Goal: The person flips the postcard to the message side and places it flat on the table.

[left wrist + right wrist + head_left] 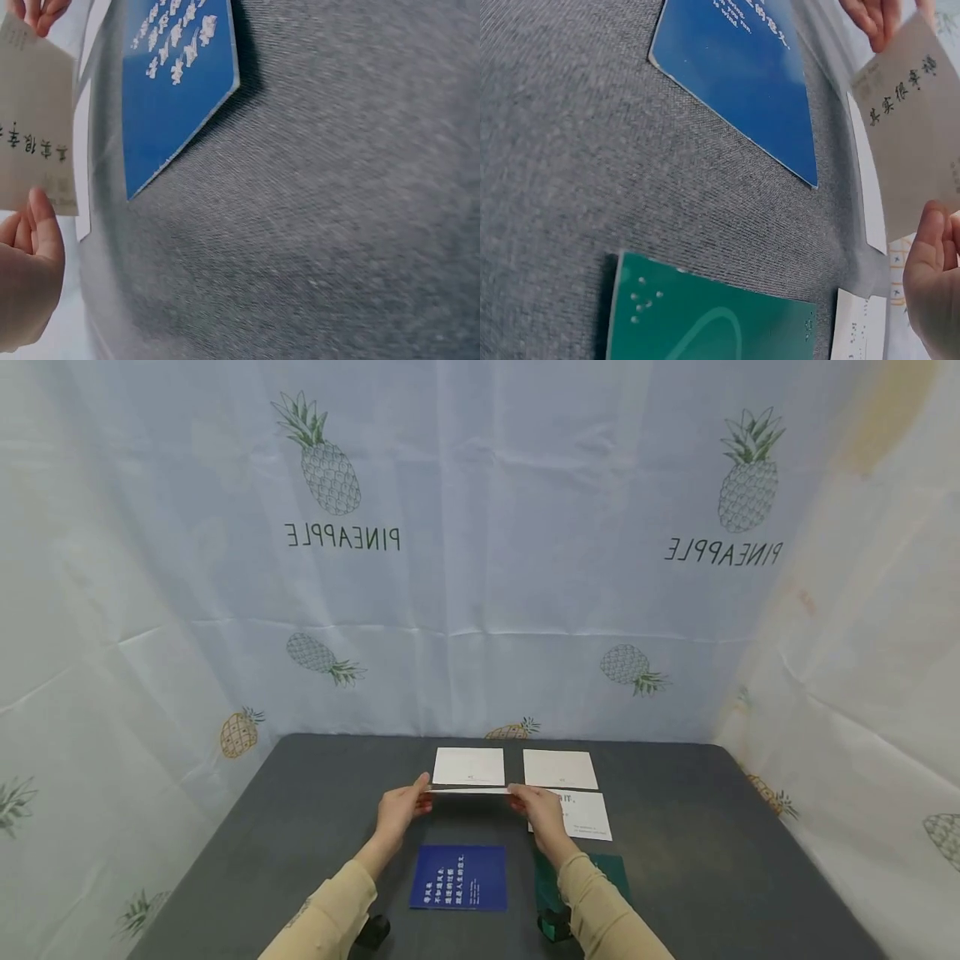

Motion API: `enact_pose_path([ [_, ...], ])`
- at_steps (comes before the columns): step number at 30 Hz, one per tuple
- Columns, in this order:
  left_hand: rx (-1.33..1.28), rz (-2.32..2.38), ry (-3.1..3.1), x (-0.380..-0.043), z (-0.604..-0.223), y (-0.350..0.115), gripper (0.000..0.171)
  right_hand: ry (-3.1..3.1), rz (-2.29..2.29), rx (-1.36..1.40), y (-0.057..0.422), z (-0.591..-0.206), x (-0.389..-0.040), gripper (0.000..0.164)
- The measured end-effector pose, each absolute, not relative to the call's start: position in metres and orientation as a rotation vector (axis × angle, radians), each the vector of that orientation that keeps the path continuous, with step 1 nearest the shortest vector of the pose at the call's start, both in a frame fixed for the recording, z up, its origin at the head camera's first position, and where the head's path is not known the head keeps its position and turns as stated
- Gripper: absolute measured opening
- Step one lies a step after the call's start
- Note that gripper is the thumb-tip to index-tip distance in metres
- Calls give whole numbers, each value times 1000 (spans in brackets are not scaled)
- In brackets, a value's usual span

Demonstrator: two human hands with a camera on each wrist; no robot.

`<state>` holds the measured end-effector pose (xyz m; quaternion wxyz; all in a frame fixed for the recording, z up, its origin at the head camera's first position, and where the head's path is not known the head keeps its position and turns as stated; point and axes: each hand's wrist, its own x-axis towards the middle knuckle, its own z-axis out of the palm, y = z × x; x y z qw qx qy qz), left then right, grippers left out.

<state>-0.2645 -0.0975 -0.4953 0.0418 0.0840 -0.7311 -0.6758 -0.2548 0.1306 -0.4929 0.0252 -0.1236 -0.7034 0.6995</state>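
Observation:
A white card [468, 791] printed with dark Chinese characters is held up between both hands, seen nearly edge-on in the head view. My left hand [397, 810] pinches its left edge, thumb on the printed face in the left wrist view. The opposite edge is pinched by my right hand [542, 814]. Both wrist views show the card [37, 120] raised above the table, its print [901, 94] facing back toward the body. On the table below and nearer lies a blue card [459, 889] with white writing. A green card [613, 870] lies partly hidden under the right forearm.
Two white cards, one at back left [468, 765] and one at back right [560, 768], lie flat on the dark grey table [697, 860]. Another white card [585, 814] with print lies behind the right hand. A pineapple-patterned curtain [487, 568] surrounds the table's back and sides.

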Motion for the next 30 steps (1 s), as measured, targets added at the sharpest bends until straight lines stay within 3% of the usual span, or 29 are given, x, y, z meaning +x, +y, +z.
enact_pose_path([
  [5,197,-1914,-2404,-261,-498,-100,32,-2270,2083,-347,130,-497,-254,32],
  [19,8,-1278,-2703,-257,-516,-103,27,-2631,1608,-137,124,-519,-252,36],
  [30,-32,-1092,-2769,-263,-514,-96,17,-2777,1261,-85,119,-519,-258,30],
])
